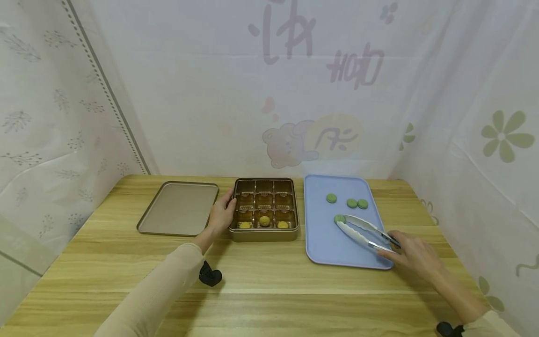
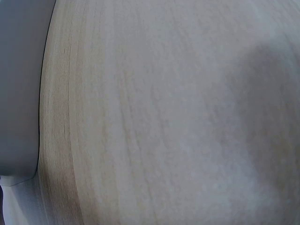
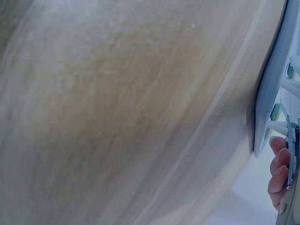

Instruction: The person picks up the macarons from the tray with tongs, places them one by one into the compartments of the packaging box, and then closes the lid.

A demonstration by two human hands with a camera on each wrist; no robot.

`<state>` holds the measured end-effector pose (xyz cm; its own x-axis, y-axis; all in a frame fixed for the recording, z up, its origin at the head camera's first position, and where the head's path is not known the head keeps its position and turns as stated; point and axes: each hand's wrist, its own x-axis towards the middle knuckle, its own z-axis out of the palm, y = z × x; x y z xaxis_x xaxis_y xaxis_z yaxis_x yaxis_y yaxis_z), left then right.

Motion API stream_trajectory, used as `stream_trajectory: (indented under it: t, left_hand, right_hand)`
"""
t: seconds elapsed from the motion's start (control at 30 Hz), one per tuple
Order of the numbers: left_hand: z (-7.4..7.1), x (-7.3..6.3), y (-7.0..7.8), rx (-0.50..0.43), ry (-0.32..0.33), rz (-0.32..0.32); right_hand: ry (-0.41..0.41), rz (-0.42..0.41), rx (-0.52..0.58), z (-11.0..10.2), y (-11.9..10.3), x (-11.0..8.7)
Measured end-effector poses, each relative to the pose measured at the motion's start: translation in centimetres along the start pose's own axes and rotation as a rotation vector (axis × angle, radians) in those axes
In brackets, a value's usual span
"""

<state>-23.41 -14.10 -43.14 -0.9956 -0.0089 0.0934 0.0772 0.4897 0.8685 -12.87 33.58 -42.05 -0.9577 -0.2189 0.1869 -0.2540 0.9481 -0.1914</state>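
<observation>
My right hand (image 1: 414,255) holds a pair of tongs (image 1: 366,228) with silver arms and pale scalloped tips. Between the tips sits a round green cookie (image 1: 339,219), low over the blue tray (image 1: 332,248). In the right wrist view, curled fingers (image 3: 280,171) show against the tongs' handle. My left hand (image 1: 221,213) rests along the left side of a gold tin box (image 1: 264,235), its fingers at the rim. A brown divided insert (image 1: 264,201) fills the box. Three yellow cookies, one of them the middle cookie (image 1: 264,221), lie in its front row of compartments.
Three more green cookies, including a green cookie (image 1: 331,198), lie farther back on the tray. To the left of the box is a flat gold lid (image 1: 181,208) on the wooden table (image 1: 269,281). A printed cloth (image 1: 202,93) hangs behind the table and at its sides.
</observation>
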Motion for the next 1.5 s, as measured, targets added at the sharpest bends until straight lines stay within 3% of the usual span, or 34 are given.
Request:
stream_trajectory:
  t: [0.2, 0.57, 0.9, 1.5]
  left_hand:
    - [0.0, 0.0, 0.0, -0.002, -0.005, -0.003]
    - [0.0, 0.1, -0.1, 0.004, 0.003, 0.011]
    - [0.0, 0.0, 0.0, 0.004, 0.0, 0.005]
    - [0.1, 0.0, 0.0, 0.003, 0.002, 0.003]
  right_hand:
    - [-0.031, 0.02, 0.025, -0.2, -0.2, 0.3]
    - [-0.01, -0.004, 0.06, -0.6, -0.4, 1.0]
    - [-0.021, -0.016, 0.107, -0.8, -2.1, 3.2]
    - [0.071, -0.245, 0.108, 0.2, -8.4, 9.0]
